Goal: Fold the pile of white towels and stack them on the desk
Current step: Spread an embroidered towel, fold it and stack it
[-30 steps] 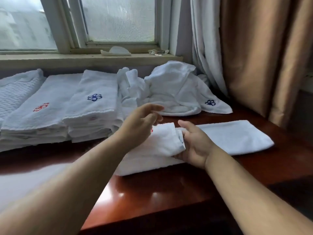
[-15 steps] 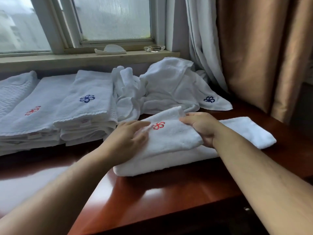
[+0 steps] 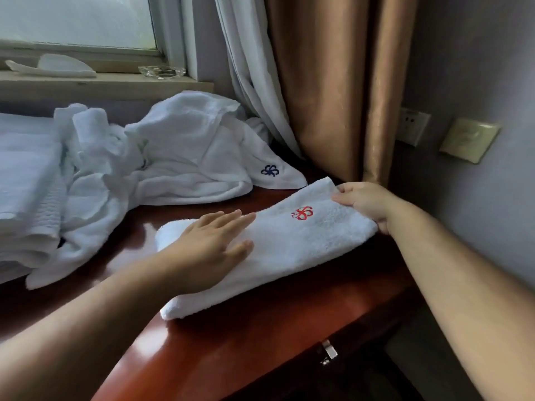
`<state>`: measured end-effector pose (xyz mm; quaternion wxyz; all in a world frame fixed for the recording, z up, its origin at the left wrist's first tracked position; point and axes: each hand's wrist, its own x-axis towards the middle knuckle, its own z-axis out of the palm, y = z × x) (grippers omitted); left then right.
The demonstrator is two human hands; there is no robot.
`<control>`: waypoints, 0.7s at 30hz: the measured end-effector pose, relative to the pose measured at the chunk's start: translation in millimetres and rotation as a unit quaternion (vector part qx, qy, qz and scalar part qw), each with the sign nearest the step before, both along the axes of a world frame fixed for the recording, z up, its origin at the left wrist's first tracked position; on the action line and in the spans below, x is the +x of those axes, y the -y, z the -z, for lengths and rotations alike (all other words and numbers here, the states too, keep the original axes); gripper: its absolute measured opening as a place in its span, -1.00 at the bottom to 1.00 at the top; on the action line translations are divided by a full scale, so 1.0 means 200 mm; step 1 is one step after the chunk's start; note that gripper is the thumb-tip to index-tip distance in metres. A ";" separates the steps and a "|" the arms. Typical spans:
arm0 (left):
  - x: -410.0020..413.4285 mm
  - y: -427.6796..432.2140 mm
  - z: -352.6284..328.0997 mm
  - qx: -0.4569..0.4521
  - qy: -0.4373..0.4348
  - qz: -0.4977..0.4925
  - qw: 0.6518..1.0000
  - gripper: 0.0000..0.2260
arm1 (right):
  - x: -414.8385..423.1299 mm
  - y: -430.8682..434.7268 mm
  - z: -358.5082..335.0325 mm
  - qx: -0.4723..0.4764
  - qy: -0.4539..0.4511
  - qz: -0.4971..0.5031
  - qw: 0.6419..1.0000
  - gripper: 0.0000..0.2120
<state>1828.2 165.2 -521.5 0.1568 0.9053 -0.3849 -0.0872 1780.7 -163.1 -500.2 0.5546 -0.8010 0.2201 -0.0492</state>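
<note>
A folded white towel (image 3: 289, 256) is laid on the red-brown desk (image 3: 231, 342), near the front right corner, with its length running from lower left to upper right. A red flower emblem (image 3: 302, 213) is seen on its upper face, toward the right end. The left hand (image 3: 211, 250) is laid flat on the left half of the towel, palm down, with the fingers straight and slightly spread. The right end of the towel is gripped by the right hand (image 3: 364, 204), whose fingers are curled over the far edge; the thumb cannot be made out.

Behind the towel, a crumpled pile of unfolded white towels (image 3: 185, 146) is heaped at the back of the desk, below the windowsill (image 3: 101, 82). A blue flower emblem (image 3: 269, 170) is carried on one corner of the pile, which is spread flat close to the folded towel but apart from it. At the left edge of the view a stack of folded towels (image 3: 26, 180) is seen, touched by the pile.

On the windowsill a glass ashtray (image 3: 161, 72) and a shallow white dish (image 3: 55, 66) are set well apart. A white sheer curtain (image 3: 249, 82) and a brown curtain (image 3: 333, 82) are hung to the right of the window. On the grey wall beyond, a white socket (image 3: 411, 125) and a beige wall plate (image 3: 469, 140) are mounted side by side. A small metal fitting (image 3: 328, 353) is fixed to the desk's dark front.
</note>
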 end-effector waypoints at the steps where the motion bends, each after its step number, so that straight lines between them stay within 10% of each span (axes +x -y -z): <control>1: 0.01 0.02 0.01 0.025 0.003 -0.001 1.000 -0.41 | 0.00 0.02 0.01 -0.030 -0.010 0.004 0.999 -0.91; 21: 0.01 0.11 0.15 0.043 0.079 -0.041 0.995 -0.25 | 0.11 -0.04 0.09 -0.485 -0.114 0.073 0.864 -0.85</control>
